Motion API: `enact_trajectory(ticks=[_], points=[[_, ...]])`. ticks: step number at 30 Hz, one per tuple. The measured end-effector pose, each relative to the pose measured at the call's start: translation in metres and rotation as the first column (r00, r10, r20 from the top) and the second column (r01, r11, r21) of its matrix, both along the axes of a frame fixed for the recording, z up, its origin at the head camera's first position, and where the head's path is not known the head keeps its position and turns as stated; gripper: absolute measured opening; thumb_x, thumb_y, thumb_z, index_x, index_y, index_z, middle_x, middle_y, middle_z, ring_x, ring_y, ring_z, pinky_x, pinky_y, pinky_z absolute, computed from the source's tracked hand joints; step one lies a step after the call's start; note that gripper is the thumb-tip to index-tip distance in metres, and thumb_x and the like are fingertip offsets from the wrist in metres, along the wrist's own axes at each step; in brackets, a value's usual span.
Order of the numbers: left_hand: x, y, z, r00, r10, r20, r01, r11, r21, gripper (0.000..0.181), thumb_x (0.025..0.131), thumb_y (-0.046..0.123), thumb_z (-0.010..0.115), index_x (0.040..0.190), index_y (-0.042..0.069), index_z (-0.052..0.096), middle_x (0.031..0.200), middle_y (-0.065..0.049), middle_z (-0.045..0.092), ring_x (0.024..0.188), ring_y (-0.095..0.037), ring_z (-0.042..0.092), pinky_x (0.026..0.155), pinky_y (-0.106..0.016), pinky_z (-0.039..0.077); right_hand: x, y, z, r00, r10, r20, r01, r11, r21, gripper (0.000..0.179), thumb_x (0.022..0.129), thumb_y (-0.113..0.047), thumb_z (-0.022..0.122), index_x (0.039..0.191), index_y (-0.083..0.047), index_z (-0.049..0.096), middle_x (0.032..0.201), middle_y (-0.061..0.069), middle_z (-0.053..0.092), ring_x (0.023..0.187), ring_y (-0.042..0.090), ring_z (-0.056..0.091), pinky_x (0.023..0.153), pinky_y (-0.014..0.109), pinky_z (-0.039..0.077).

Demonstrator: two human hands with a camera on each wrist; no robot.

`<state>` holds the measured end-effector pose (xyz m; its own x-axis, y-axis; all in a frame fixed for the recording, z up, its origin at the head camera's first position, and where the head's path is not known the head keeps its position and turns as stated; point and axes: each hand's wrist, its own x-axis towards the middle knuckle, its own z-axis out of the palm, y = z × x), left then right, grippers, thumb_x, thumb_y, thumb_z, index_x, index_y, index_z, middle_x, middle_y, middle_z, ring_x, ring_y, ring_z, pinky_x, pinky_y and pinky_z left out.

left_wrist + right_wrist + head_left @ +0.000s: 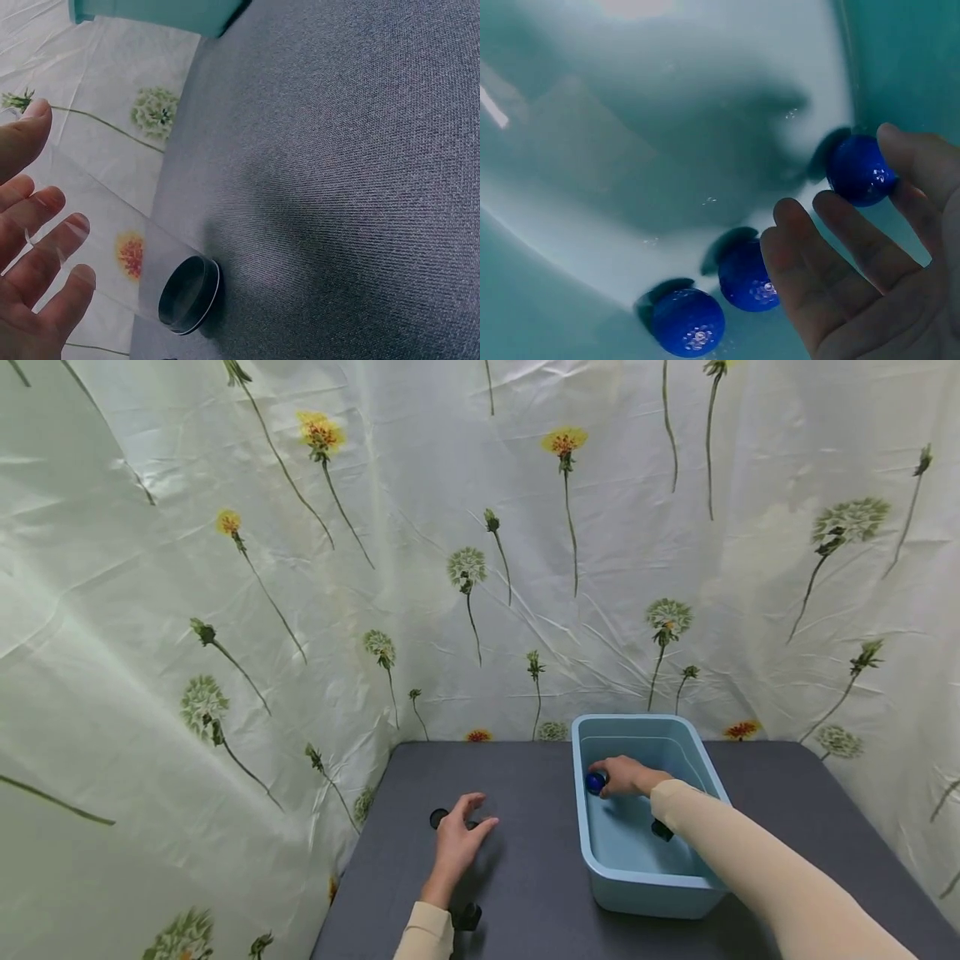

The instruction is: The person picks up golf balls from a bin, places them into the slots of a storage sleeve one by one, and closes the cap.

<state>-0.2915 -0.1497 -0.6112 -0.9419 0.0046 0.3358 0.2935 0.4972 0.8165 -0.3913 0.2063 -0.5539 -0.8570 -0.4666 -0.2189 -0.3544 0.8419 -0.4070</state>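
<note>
My left hand (457, 839) curves around a clear tube with a round black base (191, 296). This tube stands on the dark grey table (525, 860), and its see-through wall runs up between my thumb (26, 139) and fingers. Inside a light blue plastic bin (637, 891), my right hand (626, 775) pinches a shiny blue ball (861, 171) close to the side wall. Two more blue balls (750, 276) (688, 322) lie on the bin's floor, just beyond my fingertips in the right wrist view. In the head view the right hand covers them.
The bin stands on the right half of the table, its rim (581, 810) raised well above the tabletop. A white curtain (420, 610) printed with dandelions hangs behind the table and along its left side. Small black devices (468, 917) (662, 831) sit at both wrists.
</note>
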Motion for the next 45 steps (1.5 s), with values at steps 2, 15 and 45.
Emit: enact_trajectory(ticks=[2,15,45], points=[[-0.001,0.000,-0.001,1.000,-0.001,0.006,0.001,1.000,-0.001,0.045,0.087,0.023,0.081,0.128,0.015,0.064,0.125,-0.004,0.067,0.124,-0.028,0.060,0.099,-0.051,0.048,0.001,-0.003,0.002,1.000,0.005,-0.002,-0.005,1.000,0.019,0.052,0.087,-0.011,0.079,0.134,-0.003,0.061,0.126,0.026,0.061,0.114,0.042,0.058,0.090,0.052,0.050],[-0.007,-0.015,-0.011,1.000,0.001,0.004,-0.002,0.990,0.141,0.042,0.087,0.022,0.082,0.124,0.028,0.065,0.122,0.005,0.068,0.118,-0.013,0.060,0.105,-0.042,0.045,0.004,-0.006,-0.006,1.000,0.017,-0.015,-0.016,0.992,0.122,0.040,0.080,-0.009,0.085,0.117,-0.003,0.071,0.112,0.016,0.067,0.099,0.030,0.063,0.086,0.049,0.053],[0.042,0.016,0.032,0.989,-0.027,-0.145,0.010,0.994,-0.112,0.054,0.090,0.039,0.076,0.138,0.020,0.059,0.116,0.001,0.067,0.103,-0.015,0.062,0.084,-0.045,0.053,0.060,0.010,0.068,0.986,0.151,-0.065,-0.153,0.988,-0.021,0.032,0.080,-0.029,0.086,0.103,-0.011,0.075,0.086,-0.007,0.068,0.074,0.006,0.060,0.069,0.031,0.054]])
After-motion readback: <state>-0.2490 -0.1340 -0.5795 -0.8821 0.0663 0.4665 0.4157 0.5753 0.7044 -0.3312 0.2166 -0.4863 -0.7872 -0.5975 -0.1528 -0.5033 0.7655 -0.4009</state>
